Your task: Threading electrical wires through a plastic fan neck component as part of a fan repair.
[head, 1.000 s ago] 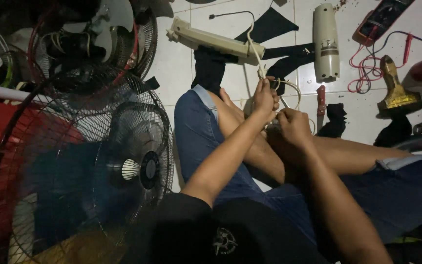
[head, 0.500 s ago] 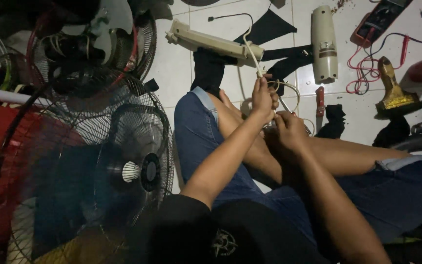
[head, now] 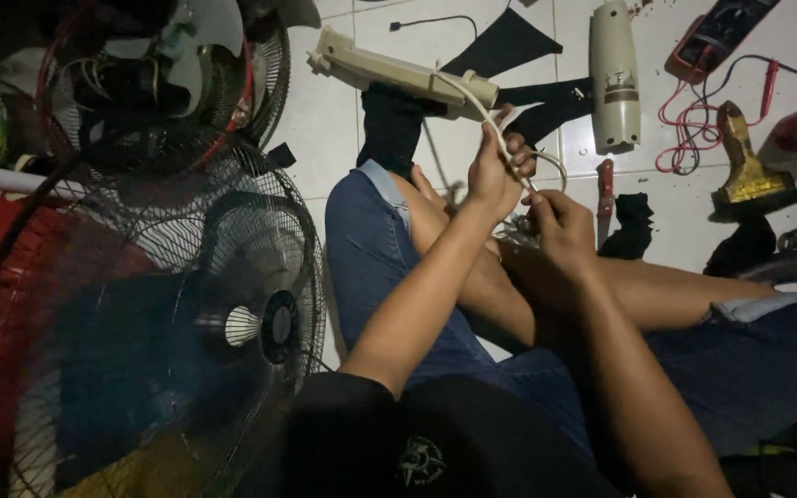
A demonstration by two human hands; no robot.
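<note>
Left hand point(head: 493, 171) raised over the knees and clenched around a pale cord point(head: 495, 124), thumb side up, forearm slanting up from the lower middle; right hand point(head: 560, 226) just below and beside it, fingers closed on the same cord where it loops down, touching the left. Cord running up and away from both hands, long axis slanting to the upper left, into the end of a cream plastic arm point(head: 389, 69) lying on the tiled floor point(head: 325, 120), left hand nearer that end. Further out: cream motor housing point(head: 613, 74), screwdriver point(head: 605, 198), red test leads point(head: 684, 129), fan guard point(head: 232, 323) at left.
</note>
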